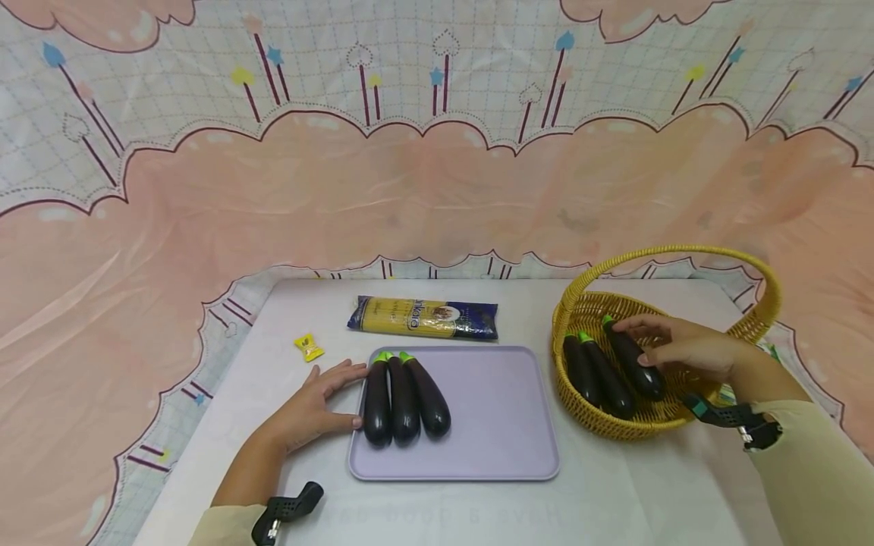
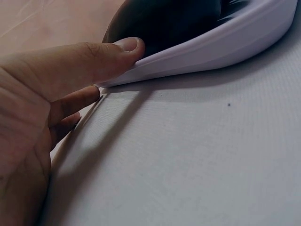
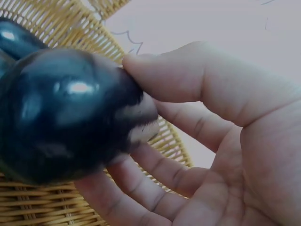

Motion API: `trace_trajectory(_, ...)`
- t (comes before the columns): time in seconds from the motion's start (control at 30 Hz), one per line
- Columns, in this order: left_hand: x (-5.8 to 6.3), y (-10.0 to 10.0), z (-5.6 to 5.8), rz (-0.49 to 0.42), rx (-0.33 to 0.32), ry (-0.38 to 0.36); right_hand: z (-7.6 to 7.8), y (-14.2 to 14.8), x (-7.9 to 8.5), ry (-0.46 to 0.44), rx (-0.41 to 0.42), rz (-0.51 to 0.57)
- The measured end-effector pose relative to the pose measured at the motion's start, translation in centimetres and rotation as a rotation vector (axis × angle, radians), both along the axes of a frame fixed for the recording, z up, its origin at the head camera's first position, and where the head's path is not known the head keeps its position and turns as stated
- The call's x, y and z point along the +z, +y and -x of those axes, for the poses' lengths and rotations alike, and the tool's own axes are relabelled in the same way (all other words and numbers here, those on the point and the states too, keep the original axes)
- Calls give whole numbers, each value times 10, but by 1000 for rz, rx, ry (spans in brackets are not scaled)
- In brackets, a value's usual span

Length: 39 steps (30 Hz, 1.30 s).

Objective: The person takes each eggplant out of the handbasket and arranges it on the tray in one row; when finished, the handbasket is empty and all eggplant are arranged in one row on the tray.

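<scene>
My right hand reaches under the basket handle and grips an eggplant, thumb on one side and fingers curled round the other. Two more eggplants lie beside it in the yellow wicker basket. In the right wrist view the held eggplant shows its rounded dark end. On the left, my left hand rests at the left edge of a lilac tray, its fingers spread and thumb on the rim. Three eggplants lie side by side on the tray's left part, green stems away from me.
Behind the tray lies a yellow and blue packet, apparently pasta. A small yellow wrapped sweet is to the left on the white table. The basket's tall arched handle rises over my right hand. A patterned cloth hangs behind.
</scene>
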<state>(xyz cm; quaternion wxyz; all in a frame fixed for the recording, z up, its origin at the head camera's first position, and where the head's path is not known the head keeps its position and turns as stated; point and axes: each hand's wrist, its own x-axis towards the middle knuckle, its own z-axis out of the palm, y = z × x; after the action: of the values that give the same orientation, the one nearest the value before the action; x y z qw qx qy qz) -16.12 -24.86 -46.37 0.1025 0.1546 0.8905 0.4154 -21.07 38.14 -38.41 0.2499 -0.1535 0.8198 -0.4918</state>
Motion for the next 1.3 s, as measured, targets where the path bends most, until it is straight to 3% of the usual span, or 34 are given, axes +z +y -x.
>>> trace_trajectory(0.37,-1,0,0,-1,-1,3,-18,-11,17,76,-7,-27)
trace_trajectory(0.63,-2,0,0,-8,-3,2,-36,-20,24,31,66,67)
trace_trajectory(0.97,-2,-2,1,1,-2,-1,-57,-27,15,-6,153,210)
trace_trajectory(1.3,-2,0,0,-3,-1,-5,-68,-51,1,-133,227,377)
